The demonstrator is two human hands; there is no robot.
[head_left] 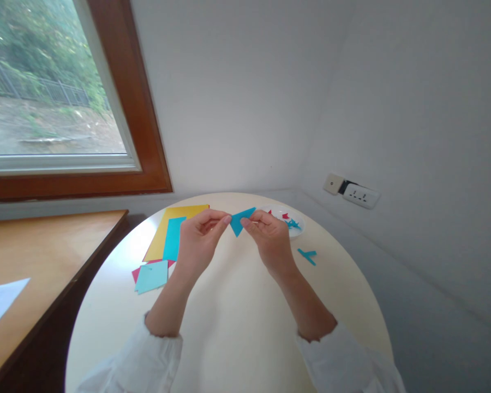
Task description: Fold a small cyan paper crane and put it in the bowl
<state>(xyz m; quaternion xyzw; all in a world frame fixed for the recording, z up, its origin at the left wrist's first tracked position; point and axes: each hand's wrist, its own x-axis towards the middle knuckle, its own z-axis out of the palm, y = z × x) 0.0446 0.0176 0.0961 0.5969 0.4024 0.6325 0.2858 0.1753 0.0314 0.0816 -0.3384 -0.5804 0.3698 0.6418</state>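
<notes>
Between my two hands, above the table, is a small blue piece of folded paper (238, 222), shaped like a triangle with one point down. My left hand (200, 237) pinches its left corner between thumb and forefinger. On the other side, my right hand (270, 237) grips the right part, its thumb on the near face. Just right of that hand lie scissors with blue handles (307, 255), as far as the shape shows. Behind it stands a white plate (300, 232) with small red and blue paper pieces, partly hidden by the hand.
Left of my hands, a yellow sheet (157, 234) lies under a blue paper strip (173, 240). Nearer are pale green square papers (152, 275) over red paper (135, 273). The round white table (237, 327) stands by a wooden desk (45, 245). A wall socket (360, 195) is at right.
</notes>
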